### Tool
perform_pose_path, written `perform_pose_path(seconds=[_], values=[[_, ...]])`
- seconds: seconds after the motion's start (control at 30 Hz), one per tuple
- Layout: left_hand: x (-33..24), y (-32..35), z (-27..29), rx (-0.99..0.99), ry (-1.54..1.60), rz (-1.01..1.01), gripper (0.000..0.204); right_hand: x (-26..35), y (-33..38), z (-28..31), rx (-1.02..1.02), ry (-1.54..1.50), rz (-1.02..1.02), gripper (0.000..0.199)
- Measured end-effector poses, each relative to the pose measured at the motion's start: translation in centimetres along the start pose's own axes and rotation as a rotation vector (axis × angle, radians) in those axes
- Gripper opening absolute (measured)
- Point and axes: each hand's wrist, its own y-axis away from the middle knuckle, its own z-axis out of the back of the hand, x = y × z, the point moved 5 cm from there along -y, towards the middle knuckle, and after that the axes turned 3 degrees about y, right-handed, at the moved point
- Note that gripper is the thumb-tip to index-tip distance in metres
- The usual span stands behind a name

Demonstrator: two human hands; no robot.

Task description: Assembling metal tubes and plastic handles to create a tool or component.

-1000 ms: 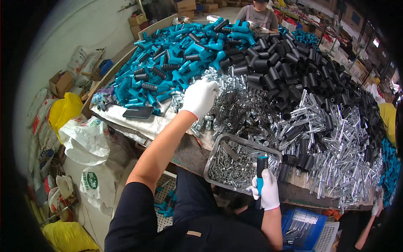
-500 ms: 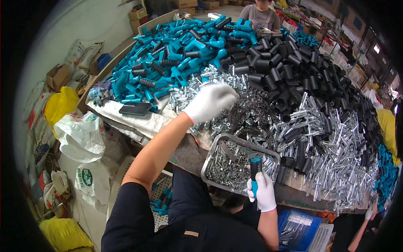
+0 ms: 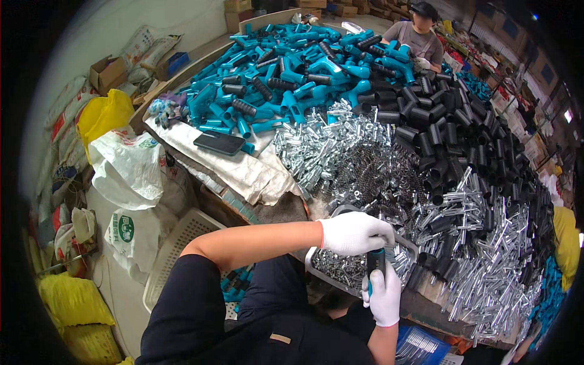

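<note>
My right hand [image 3: 384, 298], in a white knit glove, is wrapped round a black-and-teal tubular handle [image 3: 376, 261] and holds it upright. Above it, my left hand [image 3: 356, 233], gloved the same way, has its fingertips pinched together at the handle's top end. Whatever those fingers may hold is hidden. Both hands are over a metal tray [image 3: 311, 263] of small screws and pins, which my left hand partly covers. Beyond the tray lie a heap of dark coil springs [image 3: 377, 173] and a heap of shiny metal sleeves [image 3: 322, 143].
Teal pistol-shaped housings [image 3: 292, 79] are piled at the far left, black tubes [image 3: 447, 128] at the right, and metal rods [image 3: 486, 267] nearer. A phone [image 3: 219, 143] rests on white cloth. A co-worker [image 3: 417, 39] is across the table. A perforated crate [image 3: 176, 255] stands below.
My left hand has come from above the metal-part heaps down and right to the handle's top. My right hand still holds the handle. The view has shifted.
</note>
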Motion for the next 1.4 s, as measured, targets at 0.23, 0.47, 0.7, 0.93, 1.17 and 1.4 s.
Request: perform_pose_path(seconds=[0.23, 0.47, 0.7, 0.93, 1.17, 1.4], values=[[2.0, -0.8, 13.6, -0.351, -0.860, 0.302, 0.013, -1.5, -0.2, 0.3, -0.132, -0.116, -0.061, 0.036], [19.7, 11.3, 31.2, -0.561, -1.529, 0.866, 0.032, -1.7, 0.6, 1.0, -0.153, -0.201, -0.062, 0.025], [5.6, 4.6, 21.8, -0.658, -0.693, 0.303, 0.050, -1.6, -0.1, 1.4, -0.149, -0.127, -0.166, 0.028], [-3.1, 0.1, 10.4, -0.017, -0.424, 0.048, 0.048, -0.7, 0.1, 1.8, -0.154, 0.047, -0.009, 0.042], [-3.8, -0.6, 8.3, 0.361, -0.331, 0.357, 0.050, 0.5, 2.1, 1.8, -0.145, 0.331, 0.135, 0.046], [-4.2, -2.0, 4.1, 0.082, -0.793, 0.307, 0.056, 1.1, 1.5, 1.8, -0.295, 0.356, 0.130, 0.046]])
